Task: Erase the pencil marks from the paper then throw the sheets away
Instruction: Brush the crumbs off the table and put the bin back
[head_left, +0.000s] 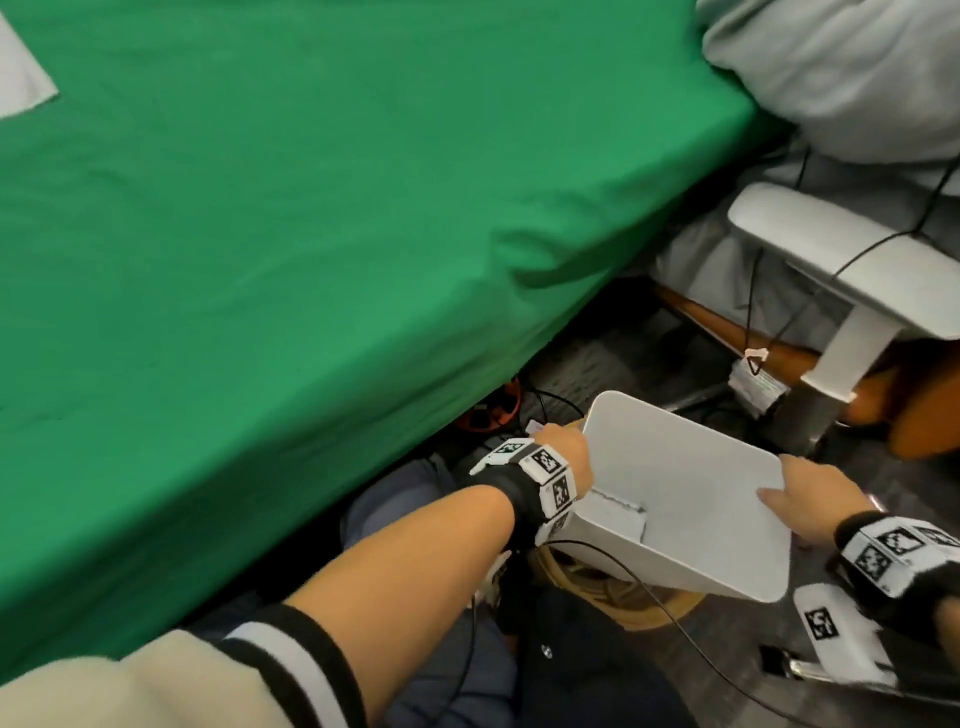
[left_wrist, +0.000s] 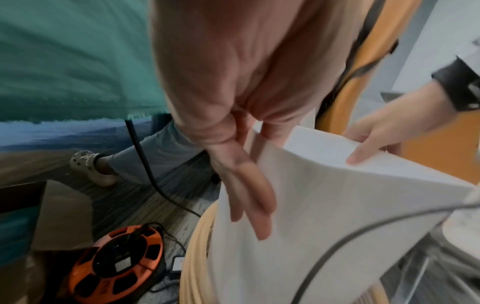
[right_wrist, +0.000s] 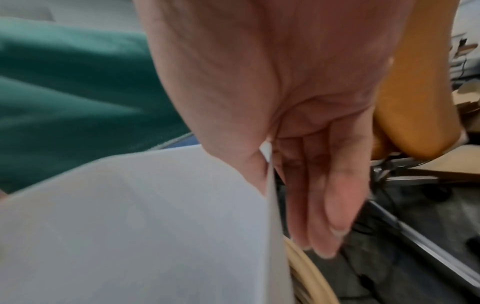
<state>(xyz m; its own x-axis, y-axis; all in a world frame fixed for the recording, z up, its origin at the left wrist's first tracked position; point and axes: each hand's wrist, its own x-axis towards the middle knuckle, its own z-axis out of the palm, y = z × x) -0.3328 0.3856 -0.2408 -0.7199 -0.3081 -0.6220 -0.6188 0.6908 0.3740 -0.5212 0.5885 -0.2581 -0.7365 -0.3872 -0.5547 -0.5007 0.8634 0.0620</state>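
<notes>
Paper (head_left: 675, 499) bows between both hands' pinching fingers (left_wrist: 249, 205), above basket (head_left: 660, 610).

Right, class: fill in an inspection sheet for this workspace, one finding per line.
Surface: green cloth covers the table; white sheet corner at its far left edge.
Job's things: paper sheets bent into a trough above the woven basket.
Clutter: orange cable reel on the floor.
Grippers: left hand and right hand each pinch a sheet edge.
Cables: black cable crosses the basket.
Surroundings: orange chair, grey carpet.
</notes>
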